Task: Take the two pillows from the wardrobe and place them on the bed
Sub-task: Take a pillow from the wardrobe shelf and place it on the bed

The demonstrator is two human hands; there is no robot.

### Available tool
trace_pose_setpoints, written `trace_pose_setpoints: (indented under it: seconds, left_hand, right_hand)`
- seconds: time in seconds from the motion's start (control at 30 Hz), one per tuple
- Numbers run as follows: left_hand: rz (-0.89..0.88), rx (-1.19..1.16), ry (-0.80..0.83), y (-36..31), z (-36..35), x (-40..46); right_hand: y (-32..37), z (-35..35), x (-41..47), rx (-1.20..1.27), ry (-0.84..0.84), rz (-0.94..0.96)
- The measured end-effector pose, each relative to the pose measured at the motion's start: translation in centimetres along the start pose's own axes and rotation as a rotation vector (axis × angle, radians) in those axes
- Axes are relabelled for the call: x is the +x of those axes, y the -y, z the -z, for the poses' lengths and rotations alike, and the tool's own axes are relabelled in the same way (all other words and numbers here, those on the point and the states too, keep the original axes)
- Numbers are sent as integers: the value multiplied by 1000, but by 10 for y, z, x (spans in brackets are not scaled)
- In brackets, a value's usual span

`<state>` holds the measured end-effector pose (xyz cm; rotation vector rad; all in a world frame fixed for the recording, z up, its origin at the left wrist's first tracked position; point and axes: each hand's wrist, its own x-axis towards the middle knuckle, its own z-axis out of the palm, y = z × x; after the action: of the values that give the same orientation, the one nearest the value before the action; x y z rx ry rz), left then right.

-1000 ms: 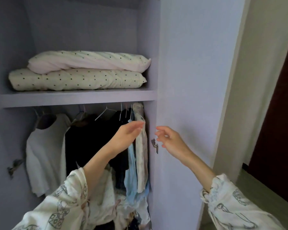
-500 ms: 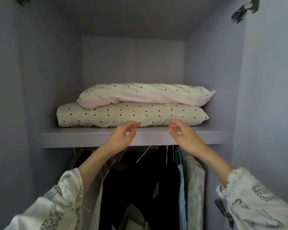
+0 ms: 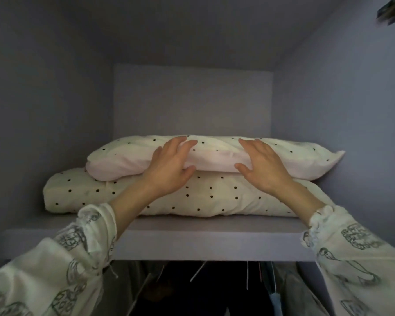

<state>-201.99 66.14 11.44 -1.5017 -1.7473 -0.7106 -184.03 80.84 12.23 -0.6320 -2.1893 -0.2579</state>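
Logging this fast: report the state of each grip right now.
Left grip: holds the top pillow, thumb under its front edge.
Right grip: holds the top pillow too.

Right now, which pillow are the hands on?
The upper pillow, the one with the pale pink underside, stacked on the lower pillow. Left hand and right hand hold its front edge.

This is the inside of a home wardrobe (image 3: 192,99). Its lilac walls enclose a shelf (image 3: 192,242) where, at the left grip (image 3: 171,165) and right grip (image 3: 262,166), a polka-dot upper pillow (image 3: 214,156) lies on a lower pillow (image 3: 214,197). Beneath both grips, dark clothes (image 3: 180,295) hang on wire hangers (image 3: 197,273).
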Motion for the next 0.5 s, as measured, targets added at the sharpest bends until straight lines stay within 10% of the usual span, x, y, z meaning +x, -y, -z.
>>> trace_pose_setpoints:
  seconds: [0.5]
  left_hand:
    - [87, 346, 302, 24, -43, 104]
  right_hand:
    - [-34, -30, 107, -222, 350, 136]
